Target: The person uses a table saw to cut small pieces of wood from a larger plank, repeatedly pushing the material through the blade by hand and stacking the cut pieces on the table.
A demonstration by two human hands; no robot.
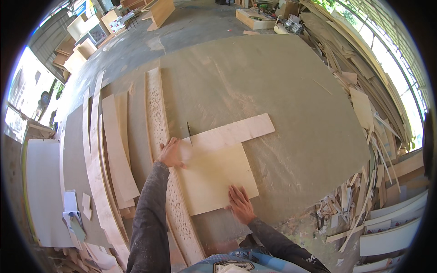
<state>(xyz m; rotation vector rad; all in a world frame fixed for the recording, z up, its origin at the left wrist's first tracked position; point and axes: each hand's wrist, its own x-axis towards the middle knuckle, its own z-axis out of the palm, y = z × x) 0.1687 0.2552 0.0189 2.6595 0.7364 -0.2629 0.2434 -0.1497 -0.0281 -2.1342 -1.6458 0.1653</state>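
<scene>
A square, pale wooden panel [215,182] lies flat on the large brown table, its left edge along a long wooden fence [158,109] pitted with holes. Against its far edge rests a narrower strip of board [232,130] that sticks out to the right. A thin dark blade [189,132] stands upright at the strip's left part. My left hand [170,153] lies over the fence and the panel's far left corner, thumb and fingers apart. Flat on the panel's near right corner is my right hand [241,204], fingers stretched forward.
Long board strips [119,150] lie left of the fence. Scrap offcuts [346,200] heap up off the table's right edge, below stacked boards [359,59]. At the back stand a wooden box [255,19] with tools and a brown cabinet piece [161,13].
</scene>
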